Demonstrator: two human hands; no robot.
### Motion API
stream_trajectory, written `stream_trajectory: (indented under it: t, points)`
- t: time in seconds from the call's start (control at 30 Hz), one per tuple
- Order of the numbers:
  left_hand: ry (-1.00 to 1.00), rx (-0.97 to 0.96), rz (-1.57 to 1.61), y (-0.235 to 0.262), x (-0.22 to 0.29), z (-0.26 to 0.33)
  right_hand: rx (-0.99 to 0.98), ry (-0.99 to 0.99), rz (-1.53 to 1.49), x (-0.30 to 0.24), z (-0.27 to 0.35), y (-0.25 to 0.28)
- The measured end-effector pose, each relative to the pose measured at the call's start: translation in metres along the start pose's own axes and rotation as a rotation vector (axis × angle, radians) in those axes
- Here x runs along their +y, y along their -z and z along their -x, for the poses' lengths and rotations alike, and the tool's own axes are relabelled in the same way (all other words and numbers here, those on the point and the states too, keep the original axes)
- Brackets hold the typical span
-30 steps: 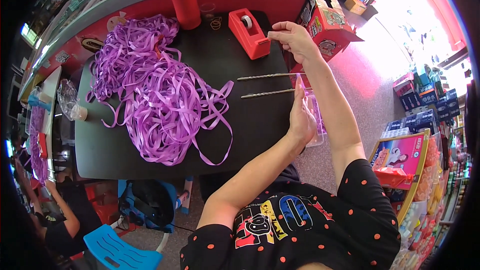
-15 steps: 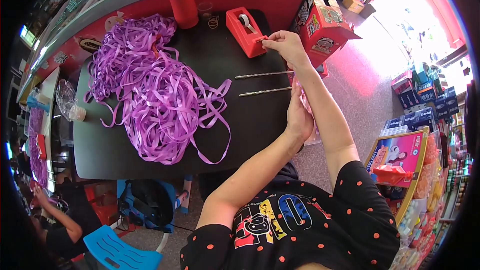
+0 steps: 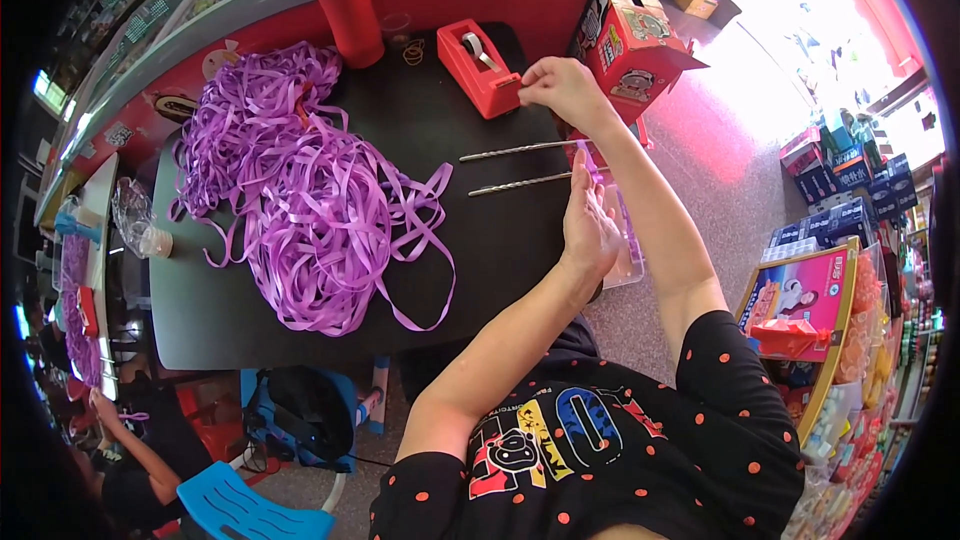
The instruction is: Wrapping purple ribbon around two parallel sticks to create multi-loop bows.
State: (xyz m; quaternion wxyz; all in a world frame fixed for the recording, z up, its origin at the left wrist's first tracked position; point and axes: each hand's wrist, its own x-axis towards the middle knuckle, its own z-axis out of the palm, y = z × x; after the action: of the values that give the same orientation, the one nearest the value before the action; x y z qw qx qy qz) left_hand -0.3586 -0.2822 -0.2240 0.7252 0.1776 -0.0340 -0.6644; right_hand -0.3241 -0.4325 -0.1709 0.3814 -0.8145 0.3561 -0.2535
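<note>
My right hand (image 3: 570, 98) is beside the cutter end of a red tape dispenser (image 3: 480, 70), thumb and forefinger pinched together. Whatever lies between those fingertips is too small to make out. Lower down, my left hand (image 3: 590, 230) is held on edge with its fingers stretched out, near the right ends of two thin metal rods (image 3: 515, 152). Purple ribbon (image 3: 584, 152) shows at the rod ends, just beyond the left fingertips. My right forearm partly hides what is behind it. A large tangled heap of purple ribbon (image 3: 320, 210) covers the table's left half.
A red tumbler (image 3: 350, 15) and rubber bands (image 3: 413, 52) stand or lie at the black table's (image 3: 480, 270) far side. A red carton (image 3: 640, 45) is beyond my right hand. A blue chair (image 3: 250, 505) and another person's arm (image 3: 140, 455) are at lower left.
My right hand has drawn slightly back from the dispenser's cutter. My left hand stays by the rod ends, where more purple ribbon now shows. The whole view has shifted a little.
</note>
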Motion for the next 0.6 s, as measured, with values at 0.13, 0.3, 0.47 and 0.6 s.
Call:
stream_trajectory:
  t: [0.13, 0.3, 0.47, 0.6]
  points:
    - [-0.092, -0.067, -0.09, 0.02, -0.007, -0.009, -0.175, -0.115, -0.28, -0.012, 0.044, 0.026]
    - [-0.023, 0.015, -0.062, 0.001, -0.002, -0.003, -0.227, -0.15, -0.223, -0.007, 0.097, 0.071]
    - [0.003, 0.015, -0.098, 0.007, -0.002, -0.005, -0.191, -0.153, -0.179, 0.0, 0.117, 0.077]
    - [0.004, 0.023, -0.086, 0.004, -0.004, -0.002, -0.188, -0.145, -0.127, -0.004, 0.122, 0.076]
